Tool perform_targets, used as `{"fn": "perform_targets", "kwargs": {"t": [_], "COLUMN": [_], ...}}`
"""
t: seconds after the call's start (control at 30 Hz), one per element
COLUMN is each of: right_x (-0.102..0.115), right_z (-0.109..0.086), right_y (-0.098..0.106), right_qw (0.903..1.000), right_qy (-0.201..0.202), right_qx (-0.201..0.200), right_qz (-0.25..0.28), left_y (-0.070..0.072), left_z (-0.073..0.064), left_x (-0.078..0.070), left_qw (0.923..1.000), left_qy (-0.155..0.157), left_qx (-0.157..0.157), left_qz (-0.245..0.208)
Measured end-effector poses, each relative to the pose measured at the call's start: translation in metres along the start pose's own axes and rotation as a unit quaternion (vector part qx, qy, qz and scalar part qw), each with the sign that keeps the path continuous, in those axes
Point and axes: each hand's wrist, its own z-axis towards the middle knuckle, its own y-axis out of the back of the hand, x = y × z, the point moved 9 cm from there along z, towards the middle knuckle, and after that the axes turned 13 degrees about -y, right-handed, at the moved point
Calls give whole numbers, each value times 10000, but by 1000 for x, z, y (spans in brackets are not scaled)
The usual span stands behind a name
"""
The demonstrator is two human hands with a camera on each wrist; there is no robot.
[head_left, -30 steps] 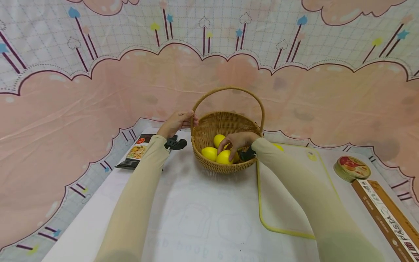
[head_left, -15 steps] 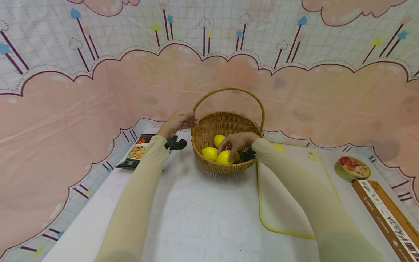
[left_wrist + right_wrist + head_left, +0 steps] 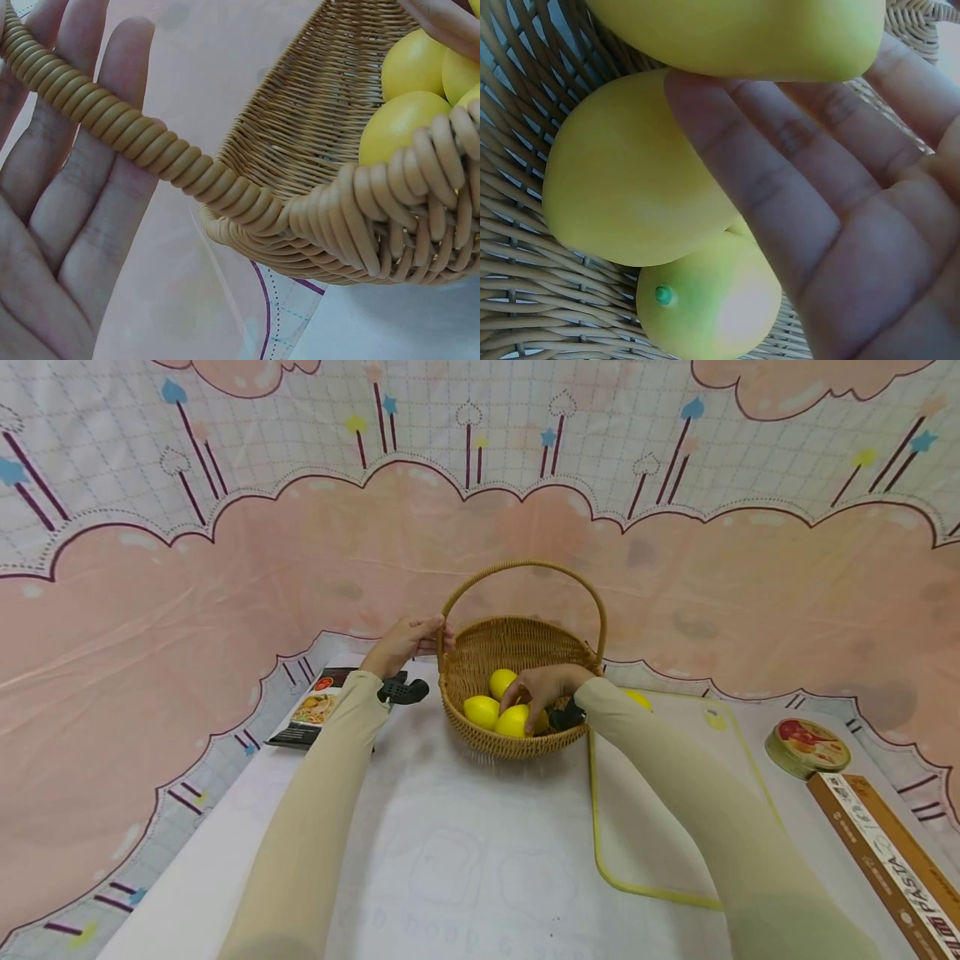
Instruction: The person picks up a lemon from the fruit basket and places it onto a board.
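With our left hand [image 3: 407, 643] we hold the handle [image 3: 529, 562] at the left of the basket [image 3: 517, 642]. Inside the basket, our right hand [image 3: 549, 683] grips the front lemon [image 3: 512, 722], with more lemons [image 3: 480, 712] beside it.

Between the left beige sleeve [image 3: 307, 827] and right beige sleeve [image 3: 690, 793], an open stretch of smooth white table [image 3: 450, 860] offers a way in from the front, up to the rounded brown wicker basket [image 3: 521, 643]. Its tall arched wicker handle [image 3: 525, 562] leaves a wide gap underneath. The left hand [image 3: 408, 642] blocks the handle's left foot; the right hand [image 3: 547, 683] fills the basket's right half. Smooth yellow lemons [image 3: 480, 712] crowd the front, leaving room along the back wall. Behind, a pink cloud-patterned cloth [image 3: 300, 560] limits reach.
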Motion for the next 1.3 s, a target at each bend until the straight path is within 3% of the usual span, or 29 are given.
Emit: {"fn": "perform_targets", "kwargs": {"t": [0.1, 0.33, 0.5, 0.77, 1.1, 1.3], "right_x": [-1, -2, 1, 9, 13, 14], "right_z": [1, 1, -6, -27, -57, -80], "right_y": [1, 3, 8, 27, 48, 50], "right_qw": [9999, 9997, 9995, 9953, 9836, 9764], "right_qy": [-76, -79, 58, 447, 742, 1032], "right_qx": [-67, -167, -301, -718, -1576, -1685], "right_qz": [-76, -154, -59, 479, 471, 873], "left_y": [1, 10, 12, 12, 13, 14], "left_z": [1, 9, 9, 8, 9, 9], "left_x": [1, 20, 22, 20, 21, 20], "left_qw": [10000, 9998, 9998, 9998, 9998, 9998], "left_qy": [-8, -102, -127, -131, -164, -132], "left_qx": [-26, -132, -150, -127, -111, -111], "left_qz": [-57, -110, 30, -44, -35, 104]}}
